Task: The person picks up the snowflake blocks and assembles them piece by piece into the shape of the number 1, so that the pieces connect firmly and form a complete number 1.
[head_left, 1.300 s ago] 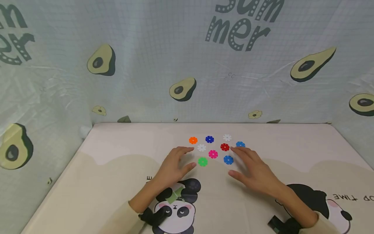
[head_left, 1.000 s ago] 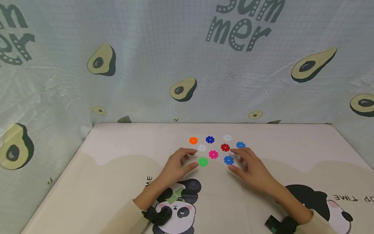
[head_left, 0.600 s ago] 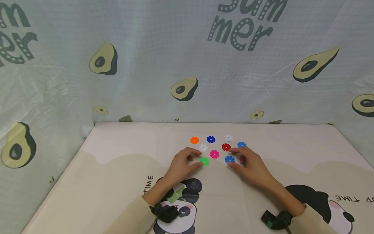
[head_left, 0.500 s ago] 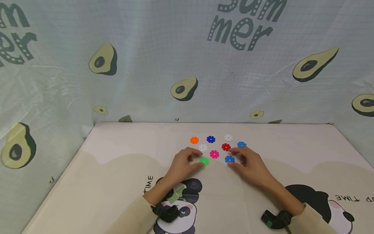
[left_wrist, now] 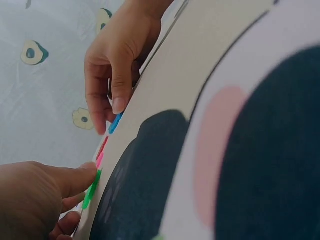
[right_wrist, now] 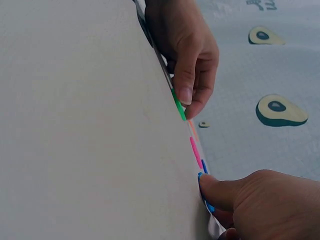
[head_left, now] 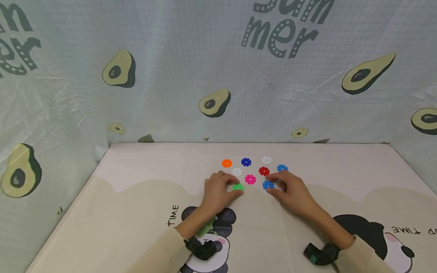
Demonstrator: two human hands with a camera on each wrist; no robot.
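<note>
My left hand [head_left: 219, 191] has its thumb and forefinger at opposite edges of a green notched plastic disc [head_left: 238, 187], pinching it low over the table. My right hand [head_left: 293, 190] does the same with a blue notched disc [head_left: 268, 185]. In the left wrist view the thumb lies against the edge of the green disc [left_wrist: 92, 190]; the right wrist view shows the other thumb at the edge of the blue disc [right_wrist: 202, 186]. Between the hands lies a pink disc [head_left: 250, 179], with a red disc [head_left: 264, 171] just beyond my right forefinger.
Farther back lie an orange disc [head_left: 227, 163], a dark blue disc [head_left: 246, 162], two white discs [head_left: 267, 160] and another blue disc [head_left: 282, 168]. The table [head_left: 136, 212] has a panda-printed cover. A curtain [head_left: 164, 68] with avocado prints hangs behind its far edge.
Both hands have come in closer to the discs. My left hand has moved right to the green disc, and my right fingers have closed in on the near blue one.
</note>
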